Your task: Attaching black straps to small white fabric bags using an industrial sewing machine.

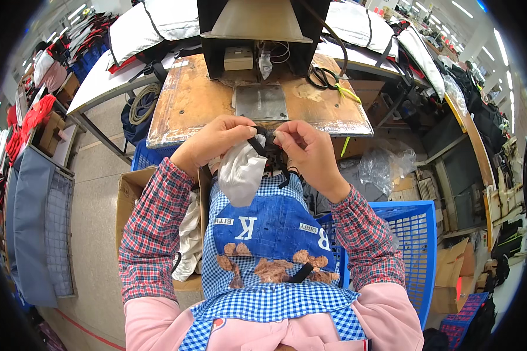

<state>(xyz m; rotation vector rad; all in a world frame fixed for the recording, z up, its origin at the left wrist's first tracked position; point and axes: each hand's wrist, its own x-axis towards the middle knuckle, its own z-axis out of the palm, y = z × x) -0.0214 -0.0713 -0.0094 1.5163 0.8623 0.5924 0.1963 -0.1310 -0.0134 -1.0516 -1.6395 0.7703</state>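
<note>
My left hand (219, 140) pinches a short black strap (256, 146) between thumb and fingers. From the strap hangs a soft off-white fabric piece (240, 175), gathered and drooping over my lap. Close by on the other side, my right hand (310, 153) has thumb and forefinger pressed together at the strap's dark end. Whatever small thing lies in that pinch is too small to make out. Both hands are just in front of the near edge of a worn wooden worktable (193, 96), above my blue checked apron (263, 234).
A black machine housing (216, 50) stands at the table's back, behind a metal plate (260, 102). Looped black and yellow cords (348, 92) lie at right. A cardboard box (136, 187) with off-white fabric pieces (188, 240) stands left, a blue plastic basket (424, 234) right.
</note>
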